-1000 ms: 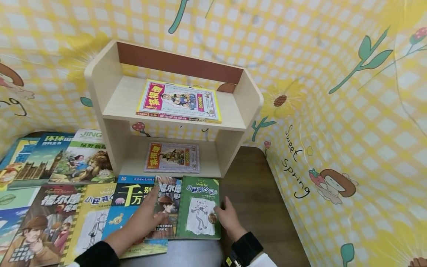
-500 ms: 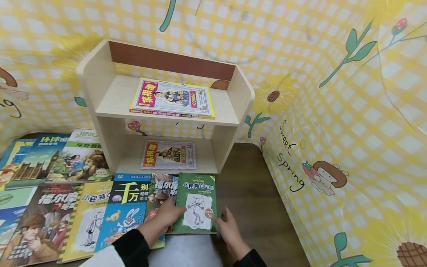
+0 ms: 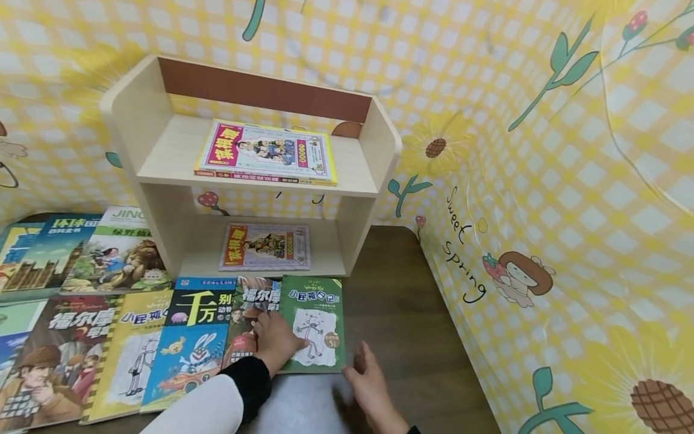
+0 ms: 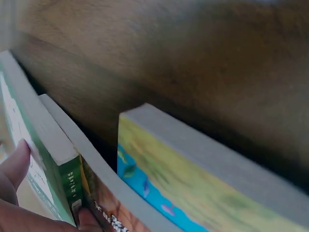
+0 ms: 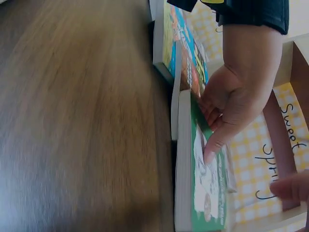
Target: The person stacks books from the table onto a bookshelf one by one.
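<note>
Right hand [image 3: 371, 383], nearest, is near the lower right corner of the green book [image 3: 317, 322], thumb and fingers spread apart. Left hand [image 3: 279, 340] pinches that book at its left edge, thumb on the cover. Book lies face up on the wooden table [image 3: 412, 301]; brown book [image 3: 241, 334] sits between it and the blue book [image 3: 187, 346]. Beyond: two-tier shelf [image 3: 352, 223], one pink-and-white book [image 3: 265, 247] on its lower board.

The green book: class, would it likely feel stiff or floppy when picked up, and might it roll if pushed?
The green book would likely stay fairly stiff, as the wrist views show a thick page block. It seems unlikely to roll, being a flat, square-cornered slab.
</note>
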`<state>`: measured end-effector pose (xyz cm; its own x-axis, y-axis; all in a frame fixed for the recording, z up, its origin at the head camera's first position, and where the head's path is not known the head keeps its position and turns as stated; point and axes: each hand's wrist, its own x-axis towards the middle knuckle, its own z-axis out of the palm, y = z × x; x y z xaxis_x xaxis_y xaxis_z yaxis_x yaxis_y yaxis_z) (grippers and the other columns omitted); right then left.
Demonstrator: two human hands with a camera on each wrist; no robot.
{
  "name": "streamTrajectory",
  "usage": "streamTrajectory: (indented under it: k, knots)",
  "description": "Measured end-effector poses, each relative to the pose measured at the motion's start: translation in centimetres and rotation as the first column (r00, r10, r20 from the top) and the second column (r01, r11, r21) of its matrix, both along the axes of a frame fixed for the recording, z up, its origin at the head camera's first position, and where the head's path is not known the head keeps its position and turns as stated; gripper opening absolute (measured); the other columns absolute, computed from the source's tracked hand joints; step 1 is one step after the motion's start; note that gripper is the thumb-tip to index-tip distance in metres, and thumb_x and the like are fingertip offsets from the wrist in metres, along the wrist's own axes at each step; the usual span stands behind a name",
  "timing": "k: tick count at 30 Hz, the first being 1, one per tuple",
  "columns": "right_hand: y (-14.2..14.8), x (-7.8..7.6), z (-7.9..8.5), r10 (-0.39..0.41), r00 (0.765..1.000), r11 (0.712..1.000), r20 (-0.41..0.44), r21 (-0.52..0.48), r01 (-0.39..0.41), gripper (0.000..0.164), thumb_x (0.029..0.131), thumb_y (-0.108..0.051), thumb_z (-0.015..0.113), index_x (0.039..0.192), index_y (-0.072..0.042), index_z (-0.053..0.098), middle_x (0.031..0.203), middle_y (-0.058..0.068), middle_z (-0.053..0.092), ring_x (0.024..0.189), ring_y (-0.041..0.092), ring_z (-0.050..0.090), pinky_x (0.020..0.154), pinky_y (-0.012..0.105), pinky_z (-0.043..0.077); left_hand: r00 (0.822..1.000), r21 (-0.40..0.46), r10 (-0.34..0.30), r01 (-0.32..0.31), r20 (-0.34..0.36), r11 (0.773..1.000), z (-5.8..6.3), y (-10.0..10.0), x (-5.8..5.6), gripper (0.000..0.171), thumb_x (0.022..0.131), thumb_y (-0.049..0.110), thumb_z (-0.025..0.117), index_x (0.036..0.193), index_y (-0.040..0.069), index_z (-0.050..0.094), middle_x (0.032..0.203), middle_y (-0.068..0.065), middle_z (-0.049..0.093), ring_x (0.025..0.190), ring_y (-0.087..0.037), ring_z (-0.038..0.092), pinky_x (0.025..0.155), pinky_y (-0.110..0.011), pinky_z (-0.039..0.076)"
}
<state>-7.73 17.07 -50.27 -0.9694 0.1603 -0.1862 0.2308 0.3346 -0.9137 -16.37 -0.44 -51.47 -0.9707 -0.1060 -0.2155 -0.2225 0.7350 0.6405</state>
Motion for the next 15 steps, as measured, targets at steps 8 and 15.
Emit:
streamTrajectory:
  k: [8,15]
  knots:
    - [0.9,0.3,0.3,0.073,0.992,0.946,-0.102,0.323,-0.036,0.095,0.063,-0.017,0.088,0.143,0.001,0.039,0.148,0.03,0.027,0.13,0.054,0.029,0.097,0.065,0.038,0.996,-0.075,0.038,-0.032,0.083,0.997,0.1,0.5,-1.2,0.096,0.061,0.028,0.092,0.118,-0.025,0.037,0.111,-0.041,0.036,0.108,-0.051,0.038,0.086,-0.056,0.043]
    - [1.4,0.1,-0.2,0.086,0.991,0.899,-0.098,0.436,-0.034,0.099,0.061,-0.02,0.091,0.144,-0.002,0.04,0.148,0.027,0.025,0.134,0.049,0.023,0.096,0.068,0.035,0.984,-0.062,0.039,-0.029,0.176,0.998,0.2,0.4,-1.2,0.1,0.063,0.035,0.09,0.123,-0.024,0.037,0.116,-0.042,0.037,0.112,-0.053,0.038,0.089,-0.058,0.043]
